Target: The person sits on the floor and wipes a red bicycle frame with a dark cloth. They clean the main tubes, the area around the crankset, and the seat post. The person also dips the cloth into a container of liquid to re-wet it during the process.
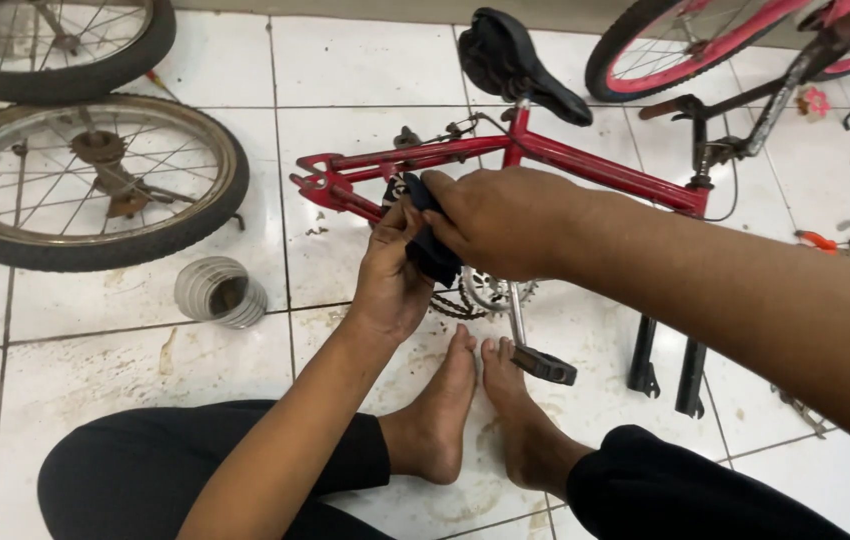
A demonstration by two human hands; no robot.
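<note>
Both hands on a dark rag (430, 245) at the rear of the red bike frame (585, 160), mid-scene. Left hand (390, 270) pinches the rag from below, fingers closed on it. Right hand (495, 220) wraps it from above, fingers curled, pressing it against the frame tube.

Around: black saddle (515, 60) just behind the hands, chainring (490, 290) and pedal (543, 363) below them, partly hidden by the right hand. Bare feet (485, 410) on the tile floor (365, 60), nr the pedal. Two loose wheels far left, nearer wheel (95, 180) w/ rusty hub. Metal coil ring (220, 292) left of the hands. Fork legs (667, 372) right of the pedal. Pink bike (735, 40) far right. Pliers w/ orange grips (830, 242) at right edge.
</note>
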